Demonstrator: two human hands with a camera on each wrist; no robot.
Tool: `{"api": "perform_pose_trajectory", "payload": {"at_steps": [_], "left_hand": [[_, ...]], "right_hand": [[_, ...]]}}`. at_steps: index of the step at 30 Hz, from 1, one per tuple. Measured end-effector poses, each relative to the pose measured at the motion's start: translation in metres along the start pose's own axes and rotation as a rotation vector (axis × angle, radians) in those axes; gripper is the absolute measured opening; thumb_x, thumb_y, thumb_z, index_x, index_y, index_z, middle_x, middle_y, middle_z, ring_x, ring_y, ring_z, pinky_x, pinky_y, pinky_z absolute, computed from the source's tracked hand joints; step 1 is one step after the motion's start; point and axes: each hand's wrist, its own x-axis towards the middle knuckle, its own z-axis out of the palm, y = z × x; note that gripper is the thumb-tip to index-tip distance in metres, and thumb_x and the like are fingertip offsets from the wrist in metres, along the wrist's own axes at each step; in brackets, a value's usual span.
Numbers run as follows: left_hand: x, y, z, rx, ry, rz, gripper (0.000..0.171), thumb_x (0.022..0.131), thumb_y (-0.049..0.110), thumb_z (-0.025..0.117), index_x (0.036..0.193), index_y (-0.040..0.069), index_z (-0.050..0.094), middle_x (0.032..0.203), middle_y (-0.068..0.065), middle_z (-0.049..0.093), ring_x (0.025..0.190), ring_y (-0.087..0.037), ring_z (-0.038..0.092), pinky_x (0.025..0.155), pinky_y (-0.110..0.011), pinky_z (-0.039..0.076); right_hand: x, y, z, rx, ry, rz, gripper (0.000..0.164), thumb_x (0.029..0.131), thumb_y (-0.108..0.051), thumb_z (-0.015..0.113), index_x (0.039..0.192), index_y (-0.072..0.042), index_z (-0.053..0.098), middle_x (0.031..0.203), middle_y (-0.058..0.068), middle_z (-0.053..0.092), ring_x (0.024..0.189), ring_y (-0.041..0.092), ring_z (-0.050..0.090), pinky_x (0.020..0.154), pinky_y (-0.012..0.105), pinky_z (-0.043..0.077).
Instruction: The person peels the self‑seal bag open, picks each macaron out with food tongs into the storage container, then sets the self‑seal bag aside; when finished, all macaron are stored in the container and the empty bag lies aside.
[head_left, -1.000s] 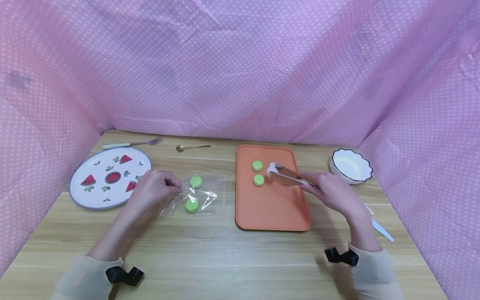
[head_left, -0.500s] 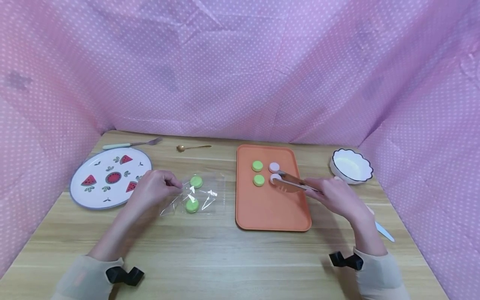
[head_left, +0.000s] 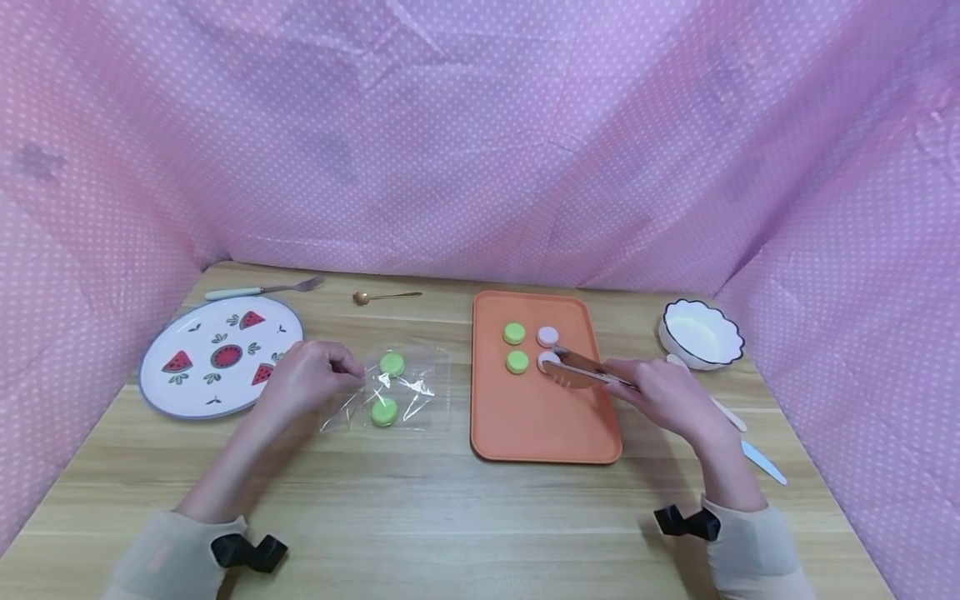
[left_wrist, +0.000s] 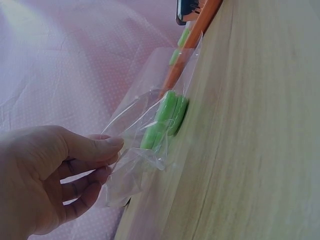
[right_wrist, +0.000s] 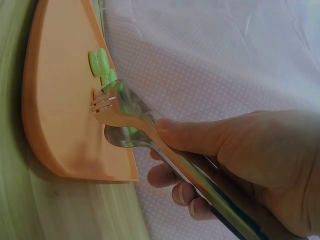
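My left hand (head_left: 311, 375) pinches the edge of a clear plastic bag (left_wrist: 150, 107) between thumb and fingers. Two green macarons (head_left: 392, 363) show through the bag, which lies on the table. My right hand (head_left: 663, 392) grips metal tongs (right_wrist: 170, 155), one arm ending like a fork and the other like a spoon. The tong tips are at the nearer pink macaron (head_left: 544, 360) on the orange tray (head_left: 540, 429), partly covering it. Just beyond it sits another pink macaron (head_left: 547, 336). To their left on the tray are two green macarons (head_left: 516, 362).
At the left lies an oval plate (head_left: 202, 325) with watermelon pictures, a fork (head_left: 258, 289) behind it. A small gold spoon (head_left: 382, 297) lies at the back. On the right are a scalloped white bowl (head_left: 701, 333) and a pale blue knife blade (head_left: 763, 462).
The tongs have come down and nearer, from the farther pink macaron to the nearer one. Both pink macarons now show separately. My left hand and the bag have stayed still.
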Motion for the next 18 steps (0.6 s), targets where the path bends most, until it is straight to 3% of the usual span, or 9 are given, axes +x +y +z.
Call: {"api": "perform_pose_trajectory", "payload": {"at_steps": [18], "left_hand": [[-0.0007, 0.0003, 0.0007, 0.003, -0.002, -0.020, 0.006, 0.075, 0.027, 0.076, 0.076, 0.029, 0.071, 0.081, 0.009, 0.072, 0.081, -0.013, 0.062, 0.072, -0.029, 0.042]], "right_hand": [[-0.0007, 0.0003, 0.0018, -0.009, 0.005, 0.008, 0.010, 0.089, -0.034, 0.063, 0.096, -0.027, 0.064, 0.065, -0.014, 0.053, 0.054, 0.008, 0.042, 0.051, 0.026, 0.032]]}}
